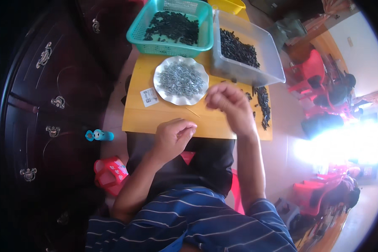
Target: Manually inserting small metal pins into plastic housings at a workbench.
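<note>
My left hand [173, 136] rests at the near edge of a small yellow table [138, 113], fingers curled together; whether it pinches a small part I cannot tell. My right hand [230, 105] hovers over the table just right of a white scalloped plate [177, 99] heaped with small silver metal parts [181, 79]. Its fingers are bent and bunched, and anything between them is too small to see. A thin stick [192, 111] lies on the table between the two hands. Loose black parts [263, 106] lie scattered to the right of my right hand.
A teal basket [135, 33] and a clear plastic bin [264, 46], both holding black parts, stand at the table's far side, with a yellow bin [231, 6] behind. A white card [149, 97] lies left of the plate. Dark wooden cabinet on the left; red chairs at right.
</note>
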A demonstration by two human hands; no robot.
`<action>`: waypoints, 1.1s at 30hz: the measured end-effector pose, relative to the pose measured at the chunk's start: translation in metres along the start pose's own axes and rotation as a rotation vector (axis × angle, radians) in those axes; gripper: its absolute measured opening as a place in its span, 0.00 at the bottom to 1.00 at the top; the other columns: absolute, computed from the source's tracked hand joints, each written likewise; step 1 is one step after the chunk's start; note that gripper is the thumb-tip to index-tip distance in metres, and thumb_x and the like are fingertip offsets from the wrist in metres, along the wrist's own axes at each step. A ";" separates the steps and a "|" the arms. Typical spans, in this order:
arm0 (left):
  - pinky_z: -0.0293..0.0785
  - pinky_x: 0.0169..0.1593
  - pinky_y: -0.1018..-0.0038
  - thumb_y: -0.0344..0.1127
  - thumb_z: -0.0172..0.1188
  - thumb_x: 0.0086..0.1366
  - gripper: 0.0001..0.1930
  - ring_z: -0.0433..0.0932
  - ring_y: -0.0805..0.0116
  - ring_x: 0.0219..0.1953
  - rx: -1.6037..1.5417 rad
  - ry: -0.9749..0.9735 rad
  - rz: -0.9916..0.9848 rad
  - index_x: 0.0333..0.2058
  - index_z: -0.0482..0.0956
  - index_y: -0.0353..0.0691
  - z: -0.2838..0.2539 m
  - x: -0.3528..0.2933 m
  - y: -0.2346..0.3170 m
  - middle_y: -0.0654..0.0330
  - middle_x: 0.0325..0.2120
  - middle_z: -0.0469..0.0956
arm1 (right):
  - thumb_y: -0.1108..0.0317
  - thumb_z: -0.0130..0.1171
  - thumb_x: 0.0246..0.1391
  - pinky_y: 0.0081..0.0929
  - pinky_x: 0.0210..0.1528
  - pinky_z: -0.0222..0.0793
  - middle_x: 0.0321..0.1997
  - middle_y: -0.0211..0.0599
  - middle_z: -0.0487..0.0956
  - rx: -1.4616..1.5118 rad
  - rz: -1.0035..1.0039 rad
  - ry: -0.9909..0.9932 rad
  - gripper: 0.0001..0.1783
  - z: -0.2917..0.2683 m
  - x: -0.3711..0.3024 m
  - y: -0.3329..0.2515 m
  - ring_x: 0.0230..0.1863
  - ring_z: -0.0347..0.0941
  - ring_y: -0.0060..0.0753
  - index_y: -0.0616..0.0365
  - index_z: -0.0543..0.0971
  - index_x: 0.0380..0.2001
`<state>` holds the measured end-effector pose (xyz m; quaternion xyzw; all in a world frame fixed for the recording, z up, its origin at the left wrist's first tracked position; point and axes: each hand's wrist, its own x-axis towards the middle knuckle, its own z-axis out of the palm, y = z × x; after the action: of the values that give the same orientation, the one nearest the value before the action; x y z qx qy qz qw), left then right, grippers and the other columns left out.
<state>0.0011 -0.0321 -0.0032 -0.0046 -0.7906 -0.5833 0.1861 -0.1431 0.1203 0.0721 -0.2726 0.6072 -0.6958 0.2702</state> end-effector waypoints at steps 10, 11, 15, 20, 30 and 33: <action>0.76 0.35 0.68 0.25 0.63 0.62 0.04 0.82 0.55 0.30 0.035 -0.106 -0.066 0.35 0.82 0.33 0.020 0.001 0.001 0.51 0.28 0.82 | 0.69 0.63 0.62 0.13 0.30 0.69 0.31 0.32 0.81 1.138 0.341 -0.974 0.11 0.107 -0.067 -0.101 0.29 0.76 0.16 0.67 0.80 0.40; 0.76 0.35 0.68 0.25 0.63 0.61 0.04 0.82 0.55 0.30 0.060 -0.111 -0.030 0.35 0.82 0.33 0.021 0.004 0.000 0.51 0.28 0.82 | 0.70 0.61 0.63 0.14 0.32 0.70 0.32 0.34 0.81 1.164 0.460 -1.023 0.10 0.103 -0.064 -0.111 0.30 0.77 0.19 0.68 0.79 0.40; 0.76 0.35 0.68 0.24 0.63 0.62 0.03 0.82 0.56 0.30 0.068 -0.131 0.019 0.35 0.82 0.33 0.026 0.006 -0.002 0.51 0.28 0.82 | 0.73 0.56 0.68 0.19 0.38 0.75 0.36 0.41 0.82 1.194 0.974 -1.236 0.08 0.080 -0.051 -0.136 0.36 0.81 0.27 0.70 0.78 0.40; 0.76 0.30 0.77 0.21 0.62 0.64 0.03 0.82 0.73 0.26 0.097 -0.157 0.001 0.37 0.81 0.30 0.018 -0.005 -0.007 0.57 0.27 0.82 | 0.68 0.56 0.66 0.18 0.33 0.70 0.37 0.38 0.80 0.995 -0.237 -1.129 0.12 0.087 -0.057 -0.073 0.32 0.78 0.31 0.68 0.78 0.44; 0.76 0.35 0.65 0.27 0.64 0.61 0.04 0.82 0.52 0.31 0.160 -0.161 -0.046 0.35 0.82 0.35 0.023 -0.002 0.005 0.51 0.29 0.82 | 0.56 0.65 0.59 0.22 0.29 0.64 0.22 0.33 0.72 0.864 0.249 -0.470 0.19 0.015 -0.113 0.056 0.23 0.68 0.24 0.57 0.70 0.26; 0.76 0.31 0.77 0.23 0.64 0.63 0.05 0.82 0.71 0.26 0.248 -0.162 0.035 0.37 0.82 0.32 0.031 -0.003 -0.009 0.56 0.28 0.82 | 0.57 0.66 0.59 0.21 0.30 0.63 0.22 0.27 0.69 0.767 0.380 -0.264 0.17 -0.005 -0.123 0.080 0.24 0.64 0.22 0.53 0.70 0.28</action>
<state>-0.0073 -0.0057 -0.0204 -0.0423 -0.8688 -0.4757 0.1309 -0.0566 0.2013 -0.0144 -0.1225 0.3051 -0.7678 0.5499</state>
